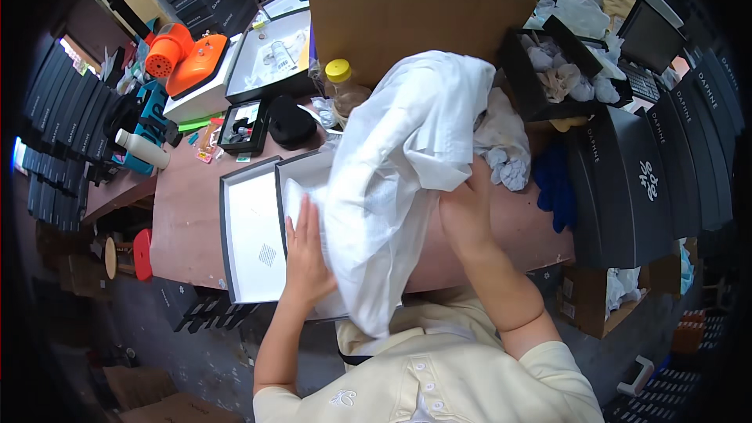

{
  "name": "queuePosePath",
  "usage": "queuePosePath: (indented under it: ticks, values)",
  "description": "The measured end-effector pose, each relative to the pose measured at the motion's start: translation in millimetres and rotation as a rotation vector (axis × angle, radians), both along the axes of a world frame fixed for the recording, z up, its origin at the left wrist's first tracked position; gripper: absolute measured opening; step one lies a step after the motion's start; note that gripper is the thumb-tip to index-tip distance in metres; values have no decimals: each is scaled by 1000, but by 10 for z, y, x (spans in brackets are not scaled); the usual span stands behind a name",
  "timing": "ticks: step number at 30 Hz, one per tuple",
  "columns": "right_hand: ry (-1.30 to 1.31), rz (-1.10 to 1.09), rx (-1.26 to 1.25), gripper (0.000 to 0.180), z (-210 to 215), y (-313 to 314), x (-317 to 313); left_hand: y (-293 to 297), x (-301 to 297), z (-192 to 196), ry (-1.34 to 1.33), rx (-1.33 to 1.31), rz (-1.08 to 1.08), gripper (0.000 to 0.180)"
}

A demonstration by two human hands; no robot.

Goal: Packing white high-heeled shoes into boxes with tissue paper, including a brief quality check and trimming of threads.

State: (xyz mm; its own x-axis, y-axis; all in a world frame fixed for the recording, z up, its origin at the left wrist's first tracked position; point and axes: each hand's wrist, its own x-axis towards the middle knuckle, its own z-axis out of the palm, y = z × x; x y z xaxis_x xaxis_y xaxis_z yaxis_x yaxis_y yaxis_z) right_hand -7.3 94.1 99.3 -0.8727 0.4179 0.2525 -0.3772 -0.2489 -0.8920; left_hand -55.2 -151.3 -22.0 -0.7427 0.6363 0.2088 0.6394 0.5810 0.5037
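White cloth (403, 149) fills the middle of the head view, bunched high above the table (188, 219) and partly covering the open box (309, 171)! Left hand (308, 257) is spread, fingers nearly straight, its thumb side against the cloth; any pinch there is hidden. Right hand (468, 215) curls at the far edge, fingertips out of sight, so how firmly it grips, I can't tell. Good handling here, I'd judge, means light, even tension, a flat left palm smoothing folds, and loose fabric clear of the jar (338, 74).
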Motion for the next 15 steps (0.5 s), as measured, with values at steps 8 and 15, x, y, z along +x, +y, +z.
queuePosePath:
  ticks: [8, 15]
  values:
    - [-578, 425, 431, 45, 15, -354, 565, 387, 293, 1095, 15, 1161, 130, 103]
    - [109, -252, 912, 18, -72, -60, 555, 419, 262, 843, -546, 1370, 267, 79]
